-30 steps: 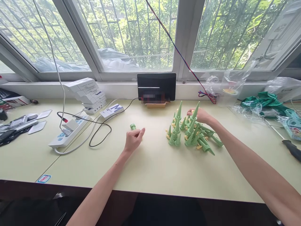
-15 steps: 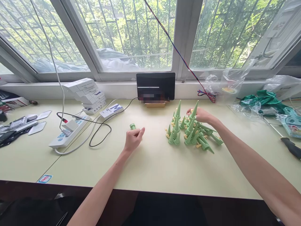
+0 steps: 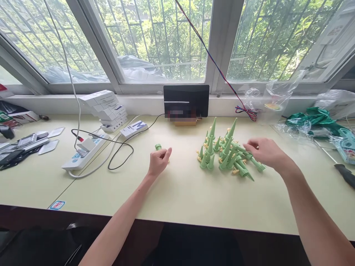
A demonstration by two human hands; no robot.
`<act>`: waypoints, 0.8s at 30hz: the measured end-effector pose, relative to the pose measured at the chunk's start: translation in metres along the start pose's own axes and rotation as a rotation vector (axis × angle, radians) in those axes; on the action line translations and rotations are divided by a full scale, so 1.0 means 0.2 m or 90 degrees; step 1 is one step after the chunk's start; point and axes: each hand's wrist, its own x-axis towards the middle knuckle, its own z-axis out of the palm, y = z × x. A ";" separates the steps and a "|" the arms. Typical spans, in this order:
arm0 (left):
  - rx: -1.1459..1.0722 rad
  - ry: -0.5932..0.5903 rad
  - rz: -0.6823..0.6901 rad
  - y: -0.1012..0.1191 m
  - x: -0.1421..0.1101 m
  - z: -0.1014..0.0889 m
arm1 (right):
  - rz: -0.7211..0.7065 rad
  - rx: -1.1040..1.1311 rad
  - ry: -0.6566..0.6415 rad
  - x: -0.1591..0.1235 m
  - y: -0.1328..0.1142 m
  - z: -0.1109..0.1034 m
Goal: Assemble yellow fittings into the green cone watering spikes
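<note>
My left hand (image 3: 158, 162) is closed around a green plastic watering spike, its ribbed cap end (image 3: 158, 146) sticking out above the fist and the rest hidden in the hand. My right hand (image 3: 263, 150), fingers loosely bent and apart, hovers at the right of a cluster of similar spikes; nothing shows in it. Several green cone spikes (image 3: 210, 147) stand upright on their wide ends, small yellow valves at their sides. Beside them, nearer my right hand, other spikes (image 3: 240, 168) lie in a loose pile.
A dark tablet (image 3: 186, 102) leans on a small stand at the back. On the left are a power strip (image 3: 85, 152), cables, stacked white boxes (image 3: 107, 109) and a small box (image 3: 134, 129). Plastic bags (image 3: 313, 122) and a black-handled screwdriver (image 3: 345, 175) lie at the right.
My right hand has drawn back from the standing spikes at the rear, moving right and toward me. My left hand keeps its hold on the spike. The view has shifted slightly.
</note>
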 end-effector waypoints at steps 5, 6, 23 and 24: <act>0.007 0.060 0.004 0.01 0.03 -0.04 | -0.151 0.083 -0.101 -0.19 -0.20 0.08; 0.024 0.081 0.003 0.01 0.03 -0.05 | -0.184 0.097 -0.123 -0.20 -0.25 0.10; 0.292 -0.011 -0.181 -0.18 0.09 -0.12 | -0.261 0.063 -0.202 0.05 -0.92 0.90; 0.291 -0.018 -0.185 -0.18 0.09 -0.12 | -0.262 0.060 -0.200 0.07 -0.93 0.91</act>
